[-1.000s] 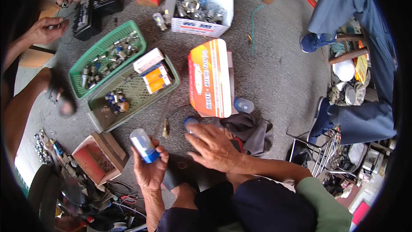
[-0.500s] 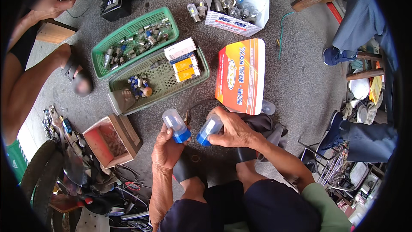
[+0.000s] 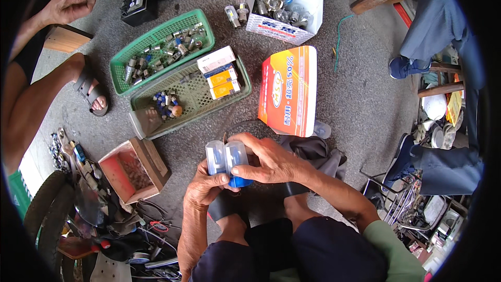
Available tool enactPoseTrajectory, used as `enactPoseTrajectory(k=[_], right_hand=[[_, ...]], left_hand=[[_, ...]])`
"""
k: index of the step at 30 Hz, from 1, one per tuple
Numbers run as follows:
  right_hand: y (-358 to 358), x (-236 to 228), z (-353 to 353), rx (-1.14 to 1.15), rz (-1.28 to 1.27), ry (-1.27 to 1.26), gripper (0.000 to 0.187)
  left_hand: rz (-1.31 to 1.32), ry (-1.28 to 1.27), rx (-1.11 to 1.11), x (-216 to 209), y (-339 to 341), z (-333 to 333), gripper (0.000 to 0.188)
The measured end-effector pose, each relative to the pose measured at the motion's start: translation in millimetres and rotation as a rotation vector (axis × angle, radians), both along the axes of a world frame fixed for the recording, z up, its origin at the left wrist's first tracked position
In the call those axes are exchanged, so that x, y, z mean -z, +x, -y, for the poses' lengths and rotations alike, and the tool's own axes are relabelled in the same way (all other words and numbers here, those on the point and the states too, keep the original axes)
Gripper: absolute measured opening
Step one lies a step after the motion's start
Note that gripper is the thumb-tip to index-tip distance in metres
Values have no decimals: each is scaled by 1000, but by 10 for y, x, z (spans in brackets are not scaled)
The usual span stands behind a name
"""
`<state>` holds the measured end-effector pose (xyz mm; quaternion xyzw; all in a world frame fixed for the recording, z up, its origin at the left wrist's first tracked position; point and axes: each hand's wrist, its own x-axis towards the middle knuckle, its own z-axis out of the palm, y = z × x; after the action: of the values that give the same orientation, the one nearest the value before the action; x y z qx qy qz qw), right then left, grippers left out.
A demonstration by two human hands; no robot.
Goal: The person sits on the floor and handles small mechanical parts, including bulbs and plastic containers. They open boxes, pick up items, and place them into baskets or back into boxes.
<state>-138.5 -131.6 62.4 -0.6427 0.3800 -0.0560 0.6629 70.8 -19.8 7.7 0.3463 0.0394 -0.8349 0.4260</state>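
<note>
Left tub (image 3: 215,155) and right tub (image 3: 237,154): located at near centre, above the floor (image 3: 360,109), side by side and apparently touching. Each has a clear, round body pointing far and a blue end pointing near. Both lean slightly away from the person.

Left hand (image 3: 204,184): closed around the left tub, thumb across the blue end. Right hand (image 3: 270,159): closed on the right tub, thumb on the near face; its fingertips are hidden behind the body.

Handling (judged): light, thin-walled plastic; smooth, so likely to slip if held loosely. The clear wall may flex or dent under pressure. Take hold low, at or just above the blue end, which looks stiffer.

Surroundings: a dark cloth (image 3: 323,159) lies just right of the right hand. Beyond it, a third tub (image 3: 323,129) lies partly behind an orange box (image 3: 287,91). Far left of the hands, an olive basket (image 3: 195,91) holds small cartons (image 3: 223,78); a green basket (image 3: 154,36) of bulbs stands beyond it. A wooden box (image 3: 154,159) sits open at left.
</note>
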Motion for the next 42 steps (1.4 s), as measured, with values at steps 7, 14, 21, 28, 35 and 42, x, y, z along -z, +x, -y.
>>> enactPoseTrajectory(k=[7, 14, 21, 28, 35, 42], right_hand=[[145, -199, -8, -11, -118, -545, 64], [215, 1, -26, -142, 172, -277, 24], [210, -256, -348, 238, 410, -748, 22], [-815, -562, -80, 623, -216, -805, 22], [-1402, 254, -185, 457, -754, -903, 46], [-1451, 561, -261, 387, -769, -681, 37]], left_hand=[[274, -41, 108, -160, -151, -3, 61], [281, 32, 144, -233, -294, -71, 49], [372, 44, -24, 457, -143, -627, 68], [161, -75, -318, 18, 22, -134, 67], [102, -79, -341, 18, 27, -47, 64], [146, -57, -276, 4, -127, 13, 67]])
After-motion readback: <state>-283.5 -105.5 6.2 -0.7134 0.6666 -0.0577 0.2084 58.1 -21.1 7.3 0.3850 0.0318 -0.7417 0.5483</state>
